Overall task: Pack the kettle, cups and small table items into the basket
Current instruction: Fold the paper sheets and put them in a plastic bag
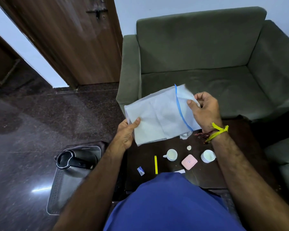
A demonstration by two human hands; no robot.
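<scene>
Both hands up over the bench point(240, 172): left hand point(126, 133) grips the white pouch point(158, 114) by its near corner, right hand point(204, 110) pinches its blue-edged flap. Two cups point(171, 154) sit below the hands; kettle point(73, 161) in the basket point(57, 197), down left.

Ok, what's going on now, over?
Both hands, left and right, holding white bag above table. Kettle in basket. Two cups unpacked.
</scene>
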